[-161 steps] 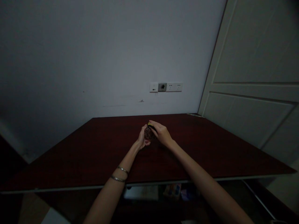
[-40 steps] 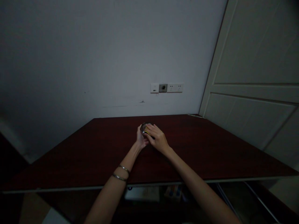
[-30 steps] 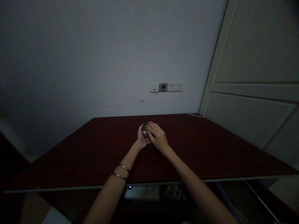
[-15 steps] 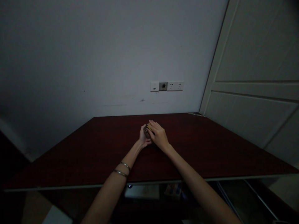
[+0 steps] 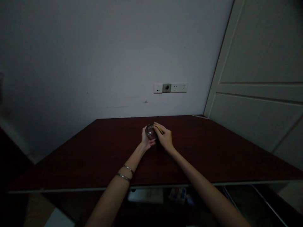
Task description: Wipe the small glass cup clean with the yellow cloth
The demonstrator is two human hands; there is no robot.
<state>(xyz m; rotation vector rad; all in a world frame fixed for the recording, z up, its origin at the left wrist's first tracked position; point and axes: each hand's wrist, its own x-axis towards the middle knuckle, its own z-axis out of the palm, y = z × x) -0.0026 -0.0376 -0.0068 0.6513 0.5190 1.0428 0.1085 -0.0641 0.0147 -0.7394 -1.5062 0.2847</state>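
Observation:
In dim light, my left hand (image 5: 146, 141) curls around a small round glass container (image 5: 150, 131) standing on the dark red table (image 5: 99, 154). Two thin bangles circle that forearm. My right hand (image 5: 165, 137) rests against the container's right side, its fingers pinched on a yellow and black item (image 5: 159, 128) at the rim. What that item is cannot be made out.
A white wall with a row of sockets (image 5: 170, 87) stands behind the table. A pale panelled door (image 5: 260, 78) fills the right side. Boxes and papers (image 5: 146, 195) lie under the table's front edge.
My right hand has slid from over the container's top to its right side, uncovering the rim. The left hand kept its hold throughout.

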